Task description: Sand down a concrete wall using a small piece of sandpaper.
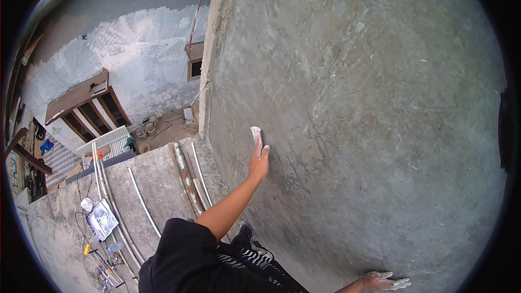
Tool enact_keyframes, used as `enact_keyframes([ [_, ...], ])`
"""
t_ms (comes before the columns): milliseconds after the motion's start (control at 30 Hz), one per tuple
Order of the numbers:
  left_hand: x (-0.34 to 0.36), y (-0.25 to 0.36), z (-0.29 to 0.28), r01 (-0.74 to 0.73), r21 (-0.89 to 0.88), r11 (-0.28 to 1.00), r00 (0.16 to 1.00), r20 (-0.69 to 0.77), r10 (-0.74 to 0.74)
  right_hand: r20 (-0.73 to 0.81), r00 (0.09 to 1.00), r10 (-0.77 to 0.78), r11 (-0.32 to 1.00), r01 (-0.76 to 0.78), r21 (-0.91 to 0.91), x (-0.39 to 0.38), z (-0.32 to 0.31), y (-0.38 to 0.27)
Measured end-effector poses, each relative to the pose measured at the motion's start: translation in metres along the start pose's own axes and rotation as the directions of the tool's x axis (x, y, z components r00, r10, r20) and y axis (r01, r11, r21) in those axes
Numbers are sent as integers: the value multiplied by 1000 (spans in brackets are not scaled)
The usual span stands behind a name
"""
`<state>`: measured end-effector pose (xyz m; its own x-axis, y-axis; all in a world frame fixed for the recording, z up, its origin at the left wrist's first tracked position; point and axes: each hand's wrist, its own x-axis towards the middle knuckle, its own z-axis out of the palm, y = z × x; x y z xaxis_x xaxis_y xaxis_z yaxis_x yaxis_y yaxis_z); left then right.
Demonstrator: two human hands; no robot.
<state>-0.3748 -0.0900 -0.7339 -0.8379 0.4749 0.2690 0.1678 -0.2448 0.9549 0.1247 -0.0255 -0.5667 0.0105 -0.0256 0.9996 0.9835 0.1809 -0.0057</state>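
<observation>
Long metal pipes (187,176) lie along the concrete ledge (146,184) at left. Left hand (259,160), grip clenched on a small white-ended tool (256,134), presses it to the grey plastered wall (369,130) near its left edge. Right hand (384,280), grip released, rests flat on the wall's lower part.

A small pale sanding pad (256,134) — upright, pressed flat against the grey wall (369,119).
</observation>
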Motion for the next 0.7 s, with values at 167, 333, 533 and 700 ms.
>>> enact_keyframes([
  [167,-19,-9,10,311,-126,942,949,-8,-315,-3,1000,19,1000,-19,22,-4,2,7],
  [333,19,9,8,-219,106,970,973,-47,224,14,1000,24,1000,-24,12,-4,2,7],
  [533,61,16,-12,4,-25,1000,986,-164,-8,11,1000,8,998,-9,55,-4,1,10],
  [700,-2,22,11,12,30,999,1000,-24,-12,8,1000,4,999,-4,48,-6,3,13],
])
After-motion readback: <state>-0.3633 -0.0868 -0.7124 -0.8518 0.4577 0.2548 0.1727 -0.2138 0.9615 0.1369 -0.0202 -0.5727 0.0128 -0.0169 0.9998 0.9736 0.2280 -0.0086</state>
